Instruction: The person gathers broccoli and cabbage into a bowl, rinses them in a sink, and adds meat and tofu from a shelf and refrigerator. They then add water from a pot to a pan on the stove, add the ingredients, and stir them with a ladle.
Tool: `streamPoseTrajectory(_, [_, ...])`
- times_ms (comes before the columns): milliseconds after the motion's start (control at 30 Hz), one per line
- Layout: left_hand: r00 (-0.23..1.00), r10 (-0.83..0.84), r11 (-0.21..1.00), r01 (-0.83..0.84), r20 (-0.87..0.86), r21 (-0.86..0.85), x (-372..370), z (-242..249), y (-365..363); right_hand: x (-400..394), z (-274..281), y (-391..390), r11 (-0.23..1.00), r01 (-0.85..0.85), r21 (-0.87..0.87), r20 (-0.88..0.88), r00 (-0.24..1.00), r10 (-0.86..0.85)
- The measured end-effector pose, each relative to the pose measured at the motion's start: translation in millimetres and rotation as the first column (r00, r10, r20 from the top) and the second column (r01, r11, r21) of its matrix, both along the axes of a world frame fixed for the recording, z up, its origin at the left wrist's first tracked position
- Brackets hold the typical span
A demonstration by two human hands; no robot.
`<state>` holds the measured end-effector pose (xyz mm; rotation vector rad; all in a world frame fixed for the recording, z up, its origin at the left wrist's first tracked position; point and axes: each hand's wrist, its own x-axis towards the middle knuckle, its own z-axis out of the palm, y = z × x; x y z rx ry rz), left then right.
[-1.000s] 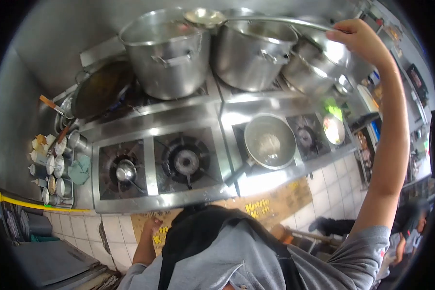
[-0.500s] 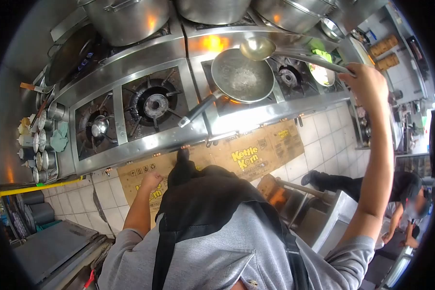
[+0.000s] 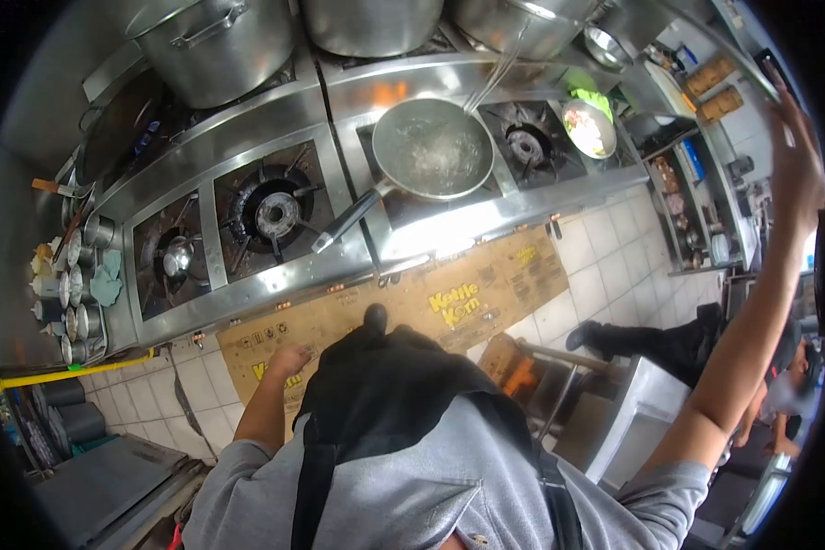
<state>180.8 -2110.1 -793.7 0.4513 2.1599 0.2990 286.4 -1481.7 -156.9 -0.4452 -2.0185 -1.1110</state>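
Note:
My right hand (image 3: 795,174) is raised high at the far right, closed around the ladle's long metal handle (image 3: 753,70). The ladle's bowl lies beyond the top of the view. A blurred, clear streak that looks like liquid (image 3: 500,73) comes down to the far rim of the frying pan (image 3: 399,174). Clear, rippling liquid covers the pan's bottom. The pan rests on a burner, its black handle (image 3: 350,220) pointing towards me and left. My left hand (image 3: 289,359) hangs low beside my apron, fingers curled, with nothing visible in it.
Large steel pots (image 3: 213,64) line the back of the stove. A bowl of food (image 3: 588,130) sits right of the pan. Small metal containers (image 3: 80,284) stand at the left. Flattened cardboard (image 3: 412,316) covers the floor. Another person (image 3: 651,344) bends down at the right.
My right hand has lifted the ladle up and to the right, its bowl leaving the view from above the pan. A clear streak now falls into the pan. My left hand remains low.

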Motion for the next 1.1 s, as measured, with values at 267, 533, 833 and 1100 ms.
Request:
streamPoseTrajectory(267, [0.973,0.225,0.971,-0.228,0.045,0.066,-33.5,-0.3,6.0,-74.9,66.0,-113.0,0.992,-0.112,0.059,0.001,0.994,0.113])
streamPoseTrajectory(533, [0.926,0.344,0.932,-0.316,-0.157,0.178,-41.7,-31.9,-54.1,-280.4,35.0,-205.8,0.898,-0.431,-0.085,-0.041,0.902,0.429])
streamPoseTrajectory(833, [0.920,0.377,0.926,-0.378,-0.110,0.004,20.0,-95.8,-101.8,-438.2,-1.5,-269.9,0.863,-0.434,-0.259,0.148,0.865,0.479])
streamPoseTrajectory(1100, [0.659,0.742,0.659,-0.751,0.121,0.050,38.3,-63.9,-101.7,-466.0,-17.8,-287.2,0.924,-0.326,-0.199,0.467,0.798,0.382])
